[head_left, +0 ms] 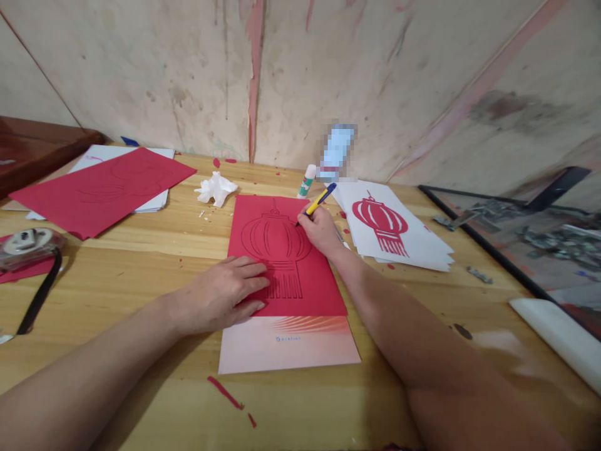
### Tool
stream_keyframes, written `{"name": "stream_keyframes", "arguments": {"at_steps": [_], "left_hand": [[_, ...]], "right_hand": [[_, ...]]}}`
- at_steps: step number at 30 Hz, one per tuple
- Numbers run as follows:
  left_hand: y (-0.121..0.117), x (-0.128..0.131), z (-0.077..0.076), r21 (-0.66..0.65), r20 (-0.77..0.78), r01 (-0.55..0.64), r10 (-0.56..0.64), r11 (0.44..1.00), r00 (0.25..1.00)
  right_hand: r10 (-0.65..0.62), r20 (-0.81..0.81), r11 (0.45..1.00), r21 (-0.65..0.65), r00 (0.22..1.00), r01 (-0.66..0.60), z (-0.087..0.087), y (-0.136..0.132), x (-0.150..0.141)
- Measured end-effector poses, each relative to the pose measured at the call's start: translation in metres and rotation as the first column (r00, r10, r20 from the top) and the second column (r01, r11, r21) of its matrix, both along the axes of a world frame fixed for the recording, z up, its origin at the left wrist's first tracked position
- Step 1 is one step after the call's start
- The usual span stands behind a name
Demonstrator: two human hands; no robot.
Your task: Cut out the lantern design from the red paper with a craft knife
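Note:
A sheet of red paper with a lantern outline drawn in dark lines lies before me. It overlaps a pale pink printed booklet or card, whose lower part shows below it. My left hand rests with fingers spread on the lower left of the red sheet. In my right hand is a yellow and blue pen, its dark tip at the lantern's upper right edge. White sheets to the right carry a red paper-cut lantern.
A glue stick stands near a blurred phone-like object against the wall. Crumpled tissue, another drawn red sheet and a tape measure lie leftward. At right sits a dark-framed panel with metal pieces. Red scraps lie in front.

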State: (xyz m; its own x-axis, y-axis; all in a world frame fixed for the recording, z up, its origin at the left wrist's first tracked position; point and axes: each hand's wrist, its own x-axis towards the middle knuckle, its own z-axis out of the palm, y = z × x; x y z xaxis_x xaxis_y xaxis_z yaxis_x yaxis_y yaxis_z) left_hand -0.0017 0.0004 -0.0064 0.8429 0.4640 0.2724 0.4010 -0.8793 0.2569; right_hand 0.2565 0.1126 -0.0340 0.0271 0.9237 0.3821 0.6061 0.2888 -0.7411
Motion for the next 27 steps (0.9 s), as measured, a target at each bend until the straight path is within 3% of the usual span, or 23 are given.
{"name": "stream_keyframes", "arguments": {"at_steps": [27], "left_hand": [[-0.0002,0.0001,-0.0004,0.001,0.011,-0.013,0.013,1.000,1.000]], "right_hand": [[-0.019,-0.002,1.000,-0.001,1.000,0.019,-0.0011,0.0000,0.0004]]}}
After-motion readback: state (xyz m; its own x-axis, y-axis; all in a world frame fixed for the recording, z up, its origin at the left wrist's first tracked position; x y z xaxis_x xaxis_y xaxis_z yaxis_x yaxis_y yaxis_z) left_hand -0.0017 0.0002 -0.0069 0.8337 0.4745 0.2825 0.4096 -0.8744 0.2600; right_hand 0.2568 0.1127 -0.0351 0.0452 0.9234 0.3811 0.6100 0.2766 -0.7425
